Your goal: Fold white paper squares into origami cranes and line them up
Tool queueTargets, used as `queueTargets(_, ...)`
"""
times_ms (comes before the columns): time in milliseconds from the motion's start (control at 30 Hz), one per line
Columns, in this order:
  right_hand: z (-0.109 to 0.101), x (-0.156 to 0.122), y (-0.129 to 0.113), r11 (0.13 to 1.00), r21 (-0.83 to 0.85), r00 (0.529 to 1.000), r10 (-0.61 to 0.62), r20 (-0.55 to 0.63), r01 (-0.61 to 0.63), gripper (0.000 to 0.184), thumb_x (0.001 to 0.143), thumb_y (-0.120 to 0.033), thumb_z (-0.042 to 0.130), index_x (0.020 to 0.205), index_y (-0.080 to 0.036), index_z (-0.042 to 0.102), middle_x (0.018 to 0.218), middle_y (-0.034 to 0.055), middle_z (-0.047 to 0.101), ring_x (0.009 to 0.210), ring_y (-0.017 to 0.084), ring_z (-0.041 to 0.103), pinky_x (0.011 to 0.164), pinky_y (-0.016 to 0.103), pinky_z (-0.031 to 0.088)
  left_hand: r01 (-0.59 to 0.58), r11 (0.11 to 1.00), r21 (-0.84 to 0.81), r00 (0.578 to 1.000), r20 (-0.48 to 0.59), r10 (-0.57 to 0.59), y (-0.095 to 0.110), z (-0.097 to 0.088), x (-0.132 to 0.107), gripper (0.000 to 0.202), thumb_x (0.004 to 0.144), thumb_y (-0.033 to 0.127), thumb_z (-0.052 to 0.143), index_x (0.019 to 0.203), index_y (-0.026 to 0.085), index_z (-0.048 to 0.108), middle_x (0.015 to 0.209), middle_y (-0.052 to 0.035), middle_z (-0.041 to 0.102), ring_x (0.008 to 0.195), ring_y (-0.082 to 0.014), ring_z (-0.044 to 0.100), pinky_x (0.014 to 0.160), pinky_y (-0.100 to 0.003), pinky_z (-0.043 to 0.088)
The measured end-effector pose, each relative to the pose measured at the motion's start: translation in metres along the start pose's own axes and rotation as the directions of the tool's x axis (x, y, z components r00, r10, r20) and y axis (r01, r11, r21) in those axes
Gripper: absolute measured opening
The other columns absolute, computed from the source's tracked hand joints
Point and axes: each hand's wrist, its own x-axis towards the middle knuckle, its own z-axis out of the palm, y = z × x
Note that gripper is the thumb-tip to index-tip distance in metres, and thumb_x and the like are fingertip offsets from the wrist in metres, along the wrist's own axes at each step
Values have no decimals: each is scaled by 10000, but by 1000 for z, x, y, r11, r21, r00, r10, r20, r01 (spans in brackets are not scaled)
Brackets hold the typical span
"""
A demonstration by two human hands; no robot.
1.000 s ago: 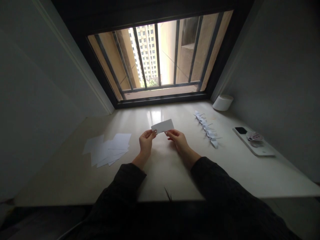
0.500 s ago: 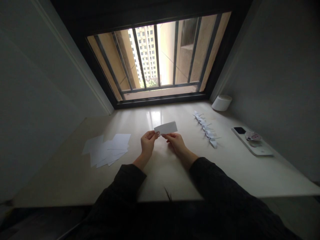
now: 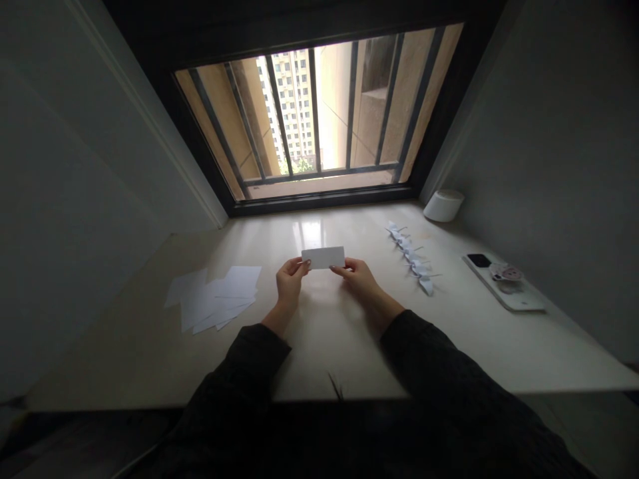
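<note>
Holding a small white paper rectangle (image 3: 323,257) out front, over the middle of the table (image 3: 319,352) — pinching it by the left end with the left hand (image 3: 289,279) and near the right end with the right hand (image 3: 359,276), in narrow grips on both sides. Looks pretty level. Have a loose spread of white sheets (image 3: 214,303) off to the left, a row of twisted paper pieces (image 3: 418,267) over on the right — plus a phone (image 3: 522,303) farther right and a white cylinder (image 3: 443,206) back by the window (image 3: 329,120).
</note>
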Motion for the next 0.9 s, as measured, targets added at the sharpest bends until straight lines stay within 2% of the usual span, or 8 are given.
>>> queueTargets(100, 2, -1, 4, 999, -44, 1000, -2, 28, 4, 322, 624, -445, 722, 787, -167, 725, 737, 29, 685, 654, 174, 562, 622, 289, 392, -15, 1000, 19, 1000, -2, 15, 1, -1, 0, 421, 604, 381, 765, 925, 136, 647, 809, -66, 697, 735, -152, 638, 701, -275, 484)
queueTargets(233, 5, -2, 6, 992, 104, 997, 72, -31, -68, 331, 605, -460, 737, 756, -165, 723, 682, 26, 675, 618, 155, 546, 603, 279, 377, 39, 999, -8, 995, 91, -38, 4, 0, -3, 579, 633, 420, 745, 1137, 185, 582, 892, -73, 687, 794, -173, 651, 659, -261, 499)
queueTargets(300, 7, -4, 4, 983, 153, 994, 104, -25, -99, 319, 582, -453, 752, 718, -166, 719, 657, 27, 670, 602, 144, 536, 591, 273, 368, 70, 997, 19, 983, 170, -73, 4, 0, -6, 535, 628, 425, 748, 1083, 176, 619, 901, -82, 686, 830, -192, 649, 648, -264, 510)
queueTargets(367, 8, -5, 2, 981, 164, 994, 107, -2, -105, 306, 567, -446, 762, 685, -168, 717, 647, 29, 671, 592, 138, 532, 588, 271, 366, 78, 993, 87, 966, 242, -97, 2, 1, -7, 415, 626, 426, 748, 934, 157, 681, 873, -82, 691, 823, -194, 643, 651, -270, 518)
queueTargets(467, 10, -8, -1, 984, 133, 993, 115, 30, -118, 313, 559, -459, 763, 666, -168, 718, 624, 33, 668, 570, 139, 531, 563, 271, 361, 69, 983, 167, 950, 290, -116, -1, 1, -9, 313, 637, 416, 741, 804, 152, 723, 826, -77, 702, 777, -179, 633, 670, -281, 521)
queueTargets(667, 13, -8, -1, 986, 118, 992, 117, 43, -121, 330, 550, -480, 764, 647, -169, 715, 606, 40, 663, 577, 148, 534, 542, 267, 362, 75, 982, 173, 956, 268, -120, 0, 1, -9, 284, 618, 415, 751, 730, 154, 740, 778, -82, 704, 728, -180, 619, 625, -278, 510)
queueTargets(767, 12, -6, 0, 985, 133, 994, 101, 47, -107, 311, 559, -466, 766, 649, -172, 717, 611, 33, 666, 569, 138, 529, 550, 267, 360, 92, 985, 147, 970, 211, -122, 3, -1, -7, 282, 611, 414, 755, 710, 151, 732, 773, -84, 695, 749, -183, 620, 605, -256, 492)
queueTargets(900, 7, -4, -1, 983, 116, 990, 140, 9, -140, 312, 558, -476, 766, 621, -175, 708, 578, 30, 652, 530, 137, 503, 526, 274, 342, 65, 987, 146, 988, 131, -84, 7, -4, -3, 283, 597, 418, 760, 701, 157, 725, 751, -76, 688, 766, -187, 622, 600, -247, 476)
